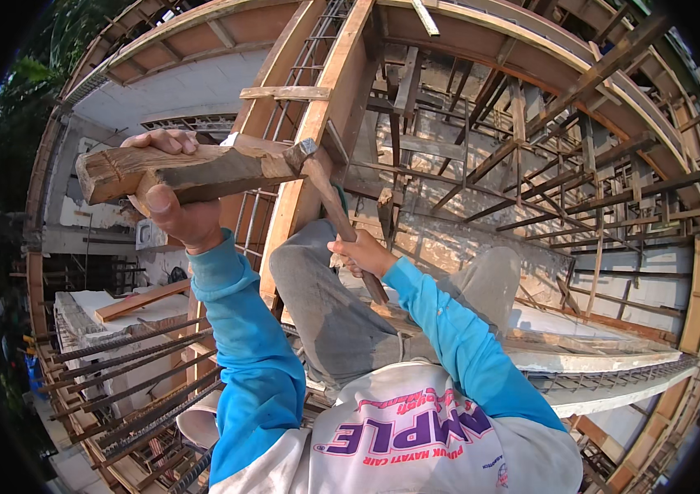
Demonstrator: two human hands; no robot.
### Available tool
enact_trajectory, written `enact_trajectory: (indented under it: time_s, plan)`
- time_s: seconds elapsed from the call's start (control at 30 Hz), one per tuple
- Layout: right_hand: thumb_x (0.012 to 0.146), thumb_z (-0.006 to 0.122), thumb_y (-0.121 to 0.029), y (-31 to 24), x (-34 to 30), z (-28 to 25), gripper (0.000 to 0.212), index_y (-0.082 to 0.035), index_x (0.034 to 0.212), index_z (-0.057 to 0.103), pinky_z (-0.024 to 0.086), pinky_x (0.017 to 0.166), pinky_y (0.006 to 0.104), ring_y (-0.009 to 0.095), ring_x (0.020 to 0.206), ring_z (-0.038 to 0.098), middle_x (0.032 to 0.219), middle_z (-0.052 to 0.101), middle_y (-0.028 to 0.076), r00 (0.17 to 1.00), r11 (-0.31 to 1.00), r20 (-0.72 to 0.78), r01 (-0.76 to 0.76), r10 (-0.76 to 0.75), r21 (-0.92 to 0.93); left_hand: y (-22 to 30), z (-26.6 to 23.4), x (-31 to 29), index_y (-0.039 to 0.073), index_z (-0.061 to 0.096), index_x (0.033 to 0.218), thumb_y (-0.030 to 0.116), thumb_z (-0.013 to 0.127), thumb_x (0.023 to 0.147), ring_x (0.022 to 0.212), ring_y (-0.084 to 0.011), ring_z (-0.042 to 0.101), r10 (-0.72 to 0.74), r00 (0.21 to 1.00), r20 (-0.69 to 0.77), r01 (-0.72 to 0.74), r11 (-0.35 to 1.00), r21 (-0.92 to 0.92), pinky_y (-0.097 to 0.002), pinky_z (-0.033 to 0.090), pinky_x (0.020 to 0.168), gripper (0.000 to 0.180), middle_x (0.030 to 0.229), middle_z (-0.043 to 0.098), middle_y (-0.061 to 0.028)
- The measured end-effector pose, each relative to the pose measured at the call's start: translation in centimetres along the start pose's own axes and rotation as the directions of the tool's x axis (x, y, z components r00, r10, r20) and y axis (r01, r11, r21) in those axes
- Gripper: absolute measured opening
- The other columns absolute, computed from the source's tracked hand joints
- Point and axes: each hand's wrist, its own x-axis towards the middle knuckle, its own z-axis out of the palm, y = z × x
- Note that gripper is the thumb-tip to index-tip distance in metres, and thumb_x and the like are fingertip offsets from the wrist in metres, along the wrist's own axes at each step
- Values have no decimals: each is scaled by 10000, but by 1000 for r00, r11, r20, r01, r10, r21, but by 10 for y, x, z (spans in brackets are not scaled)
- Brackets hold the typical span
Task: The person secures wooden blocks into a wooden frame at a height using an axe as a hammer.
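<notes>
My left hand (189, 222) grips a rough, short piece of timber (226, 171), with the thumb on the near side and the fingers over the far side. The timber looks like two lengths lying together, raised at the left above a wooden beam form. My right hand (364, 252) is closed around the wooden handle of a hammer (330, 191). The metal hammer head is up by the timber's right end; whether they touch I cannot tell. Below the hammer are my bent legs in grey trousers (325, 296).
A wooden beam form (317, 123) with steel bars inside runs away ahead, a short batten (286, 93) nailed across it. To the right, many timber props (518, 140) stand in a deep drop. Steel bars (132, 354) stick out at lower left, near a loose plank (142, 300).
</notes>
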Motion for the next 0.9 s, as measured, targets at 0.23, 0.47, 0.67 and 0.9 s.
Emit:
enact_trajectory:
  time_s: [0.23,0.47,0.67,0.9]
  plan:
    - [892,634,-247,-9,-10,11,356,5,1100,494,492,675,403,368,771,662,809,642,217,726,713,-286,382,-626,-588,-11,-9,-4,80,476,1109,578,698,699,829,-188,494,-36,999,-38,35,999,-23,-351,424,775,682,880,472,-53]
    - [887,647,-123,-74,-20,53,282,5,1087,497,472,574,366,316,645,648,721,621,173,234,313,-207,711,-950,-629,-4,-13,-2,87,477,1105,586,693,701,819,-186,491,11,999,-48,-11,1000,16,-354,422,773,678,880,477,-59]
    - [862,642,-189,24,35,15,336,31,1059,481,466,623,509,479,782,609,798,613,292,770,707,-311,244,-557,-664,-14,-24,0,100,472,1091,596,690,701,824,-185,490,7,1000,-21,-8,999,-44,-347,425,771,668,874,476,-57]
    - [860,639,-177,-36,-12,10,305,21,1015,466,456,654,490,484,829,593,796,590,307,807,708,-211,319,-551,-630,-15,2,-10,86,460,1118,579,709,694,829,-178,486,-15,1000,-7,15,1000,9,-341,422,776,696,882,464,-52]
